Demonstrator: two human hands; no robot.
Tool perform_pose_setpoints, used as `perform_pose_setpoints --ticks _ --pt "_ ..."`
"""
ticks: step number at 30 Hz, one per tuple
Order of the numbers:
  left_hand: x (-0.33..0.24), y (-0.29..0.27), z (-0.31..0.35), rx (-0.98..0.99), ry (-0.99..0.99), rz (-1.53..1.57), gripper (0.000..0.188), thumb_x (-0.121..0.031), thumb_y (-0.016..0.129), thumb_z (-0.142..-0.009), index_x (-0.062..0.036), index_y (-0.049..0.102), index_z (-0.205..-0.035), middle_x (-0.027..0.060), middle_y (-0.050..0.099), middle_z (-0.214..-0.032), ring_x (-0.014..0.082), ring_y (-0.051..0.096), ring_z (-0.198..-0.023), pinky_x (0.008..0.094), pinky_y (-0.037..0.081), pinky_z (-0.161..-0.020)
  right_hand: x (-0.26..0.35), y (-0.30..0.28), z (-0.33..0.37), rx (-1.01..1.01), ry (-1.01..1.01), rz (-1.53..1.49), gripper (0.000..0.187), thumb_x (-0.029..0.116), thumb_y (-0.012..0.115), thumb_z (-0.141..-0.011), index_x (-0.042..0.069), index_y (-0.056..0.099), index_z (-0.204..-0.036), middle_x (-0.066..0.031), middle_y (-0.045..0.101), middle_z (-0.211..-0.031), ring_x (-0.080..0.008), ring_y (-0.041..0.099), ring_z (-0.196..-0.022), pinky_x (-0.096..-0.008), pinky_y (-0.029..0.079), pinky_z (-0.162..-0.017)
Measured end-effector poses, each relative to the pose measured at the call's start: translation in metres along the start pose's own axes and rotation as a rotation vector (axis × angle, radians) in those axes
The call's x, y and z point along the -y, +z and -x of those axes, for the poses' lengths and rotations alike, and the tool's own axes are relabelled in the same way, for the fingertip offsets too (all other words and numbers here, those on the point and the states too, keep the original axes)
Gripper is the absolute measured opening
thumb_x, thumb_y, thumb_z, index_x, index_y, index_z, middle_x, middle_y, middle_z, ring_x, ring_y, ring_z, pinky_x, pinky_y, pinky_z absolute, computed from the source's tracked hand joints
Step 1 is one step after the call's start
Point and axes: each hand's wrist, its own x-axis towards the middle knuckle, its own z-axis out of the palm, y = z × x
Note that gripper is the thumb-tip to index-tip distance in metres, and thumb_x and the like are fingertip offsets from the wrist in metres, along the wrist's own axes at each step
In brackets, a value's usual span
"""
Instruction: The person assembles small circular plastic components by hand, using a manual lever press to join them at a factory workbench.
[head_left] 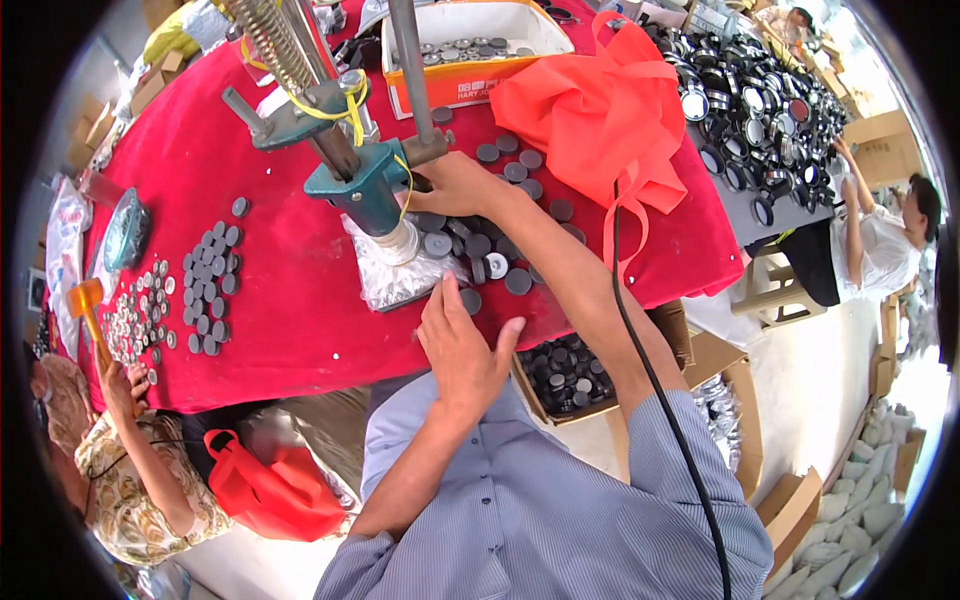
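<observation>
A teal hand press [370, 190] with a steel lever [408, 65] and a large spring [270, 45] stands over the red-covered table. Its base is wrapped in clear plastic [385, 270]. My right hand [458, 187] reaches to the press head from the right; its fingers are partly hidden behind it, so I cannot make out what they hold. Below, my left hand [465, 345] is open, fingers stretched, beside the wrapped base, holding nothing. Dark grey round caps [478, 245] lie heaped between my hands, one [495, 265] showing its pale inside.
An orange-and-white box [450, 95] with more caps and a red cloth bag [590, 110] sit behind. Left are cap rows [205, 290] and small metal parts [140, 315]. A co-worker holds an amber mallet [90, 310]. A cap-filled carton [565, 385] stands beneath; a black cable [640, 340] crosses my right arm.
</observation>
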Motion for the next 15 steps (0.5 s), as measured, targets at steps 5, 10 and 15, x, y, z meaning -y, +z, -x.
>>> perform_pose_setpoints --ticks 5,10,15 --pt "-0.017 0.02 -0.002 -0.03 0.005 -0.033 0.111 -0.038 0.086 -0.082 0.0125 0.018 -0.155 0.0353 0.036 -0.149 0.0494 0.038 -0.135 0.0565 0.029 -0.114 -0.013 -0.019 0.038 0.003 -0.254 0.016 0.048 0.04 0.073 -0.088 0.015 0.071 -0.129 -0.0115 0.071 -0.109 -0.0296 0.065 -0.105 -0.0424 0.051 -0.09" --pt "-0.021 0.031 -0.012 -0.097 -0.018 -0.026 0.117 -0.036 0.091 -0.075 0.0095 0.019 -0.155 0.0348 0.038 -0.147 0.0502 0.042 -0.131 0.0568 0.035 -0.11 -0.017 -0.042 0.074 0.154 -0.159 -0.075 0.032 0.022 0.071 -0.089 0.006 0.072 -0.116 -0.01 0.07 -0.112 -0.0268 0.062 -0.109 -0.0393 0.049 -0.097" --pt "-0.017 0.034 -0.01 -0.121 -0.008 0.036 0.115 -0.027 0.096 -0.067 0.0019 0.027 -0.154 0.028 0.035 -0.143 0.0455 0.039 -0.13 0.0531 0.036 -0.11 -0.026 -0.068 0.061 -0.142 -0.167 -0.144 0.031 0.021 0.072 -0.09 0.005 0.072 -0.117 -0.0124 0.07 -0.118 -0.0271 0.064 -0.112 -0.0367 0.051 -0.097"
